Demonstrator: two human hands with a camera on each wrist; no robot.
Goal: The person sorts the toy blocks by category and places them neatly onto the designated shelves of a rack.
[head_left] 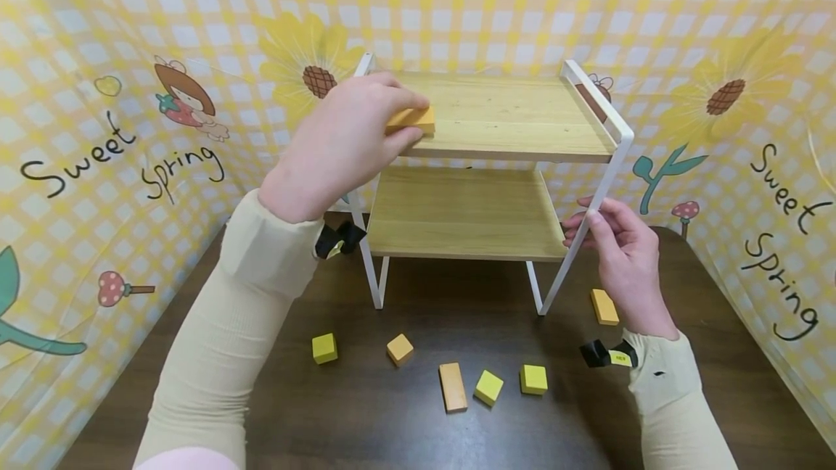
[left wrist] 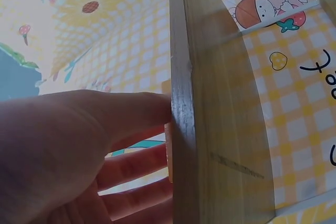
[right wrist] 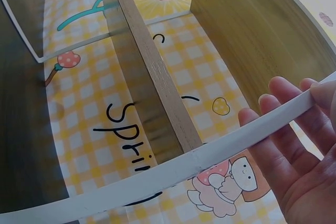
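While the left hand (head_left: 339, 147) is reaching up and fwd w/ the wrist bent, its fingers and thumb are pinching an orange block (head_left: 411, 120) right at the near-left edge of the top shelf (head_left: 509, 118) of a two-tier wooden rack (head_left: 466, 212); in the left wrist view the fingertips (left wrist: 142, 111) are pressing against the shelf's front edge, block mostly hidden behind it. The right hand (head_left: 620, 260) is sitting lower and to the right, fingers curling round the white metal frame leg (head_left: 591, 220) by the lower shelf's right end, thumb on the near side. Backdrop walls on both sides are reading "Sweet Spring" (head_left: 114, 158) in black script, w/ sunflowers and a cartoon girl. Loose blocks are lying on the dark table (head_left: 392, 426) near the rack: two yellow-green cubes (head_left: 488, 387) and an orange bar (head_left: 453, 386) at centre, a yellow cube (head_left: 324, 348) and an orange cube (head_left: 400, 349) to the left, another orange block (head_left: 604, 307) just left of the right wrist. Top shelf's middle and right are lying bare; side rails are bounding its left and right ends, near edge open.
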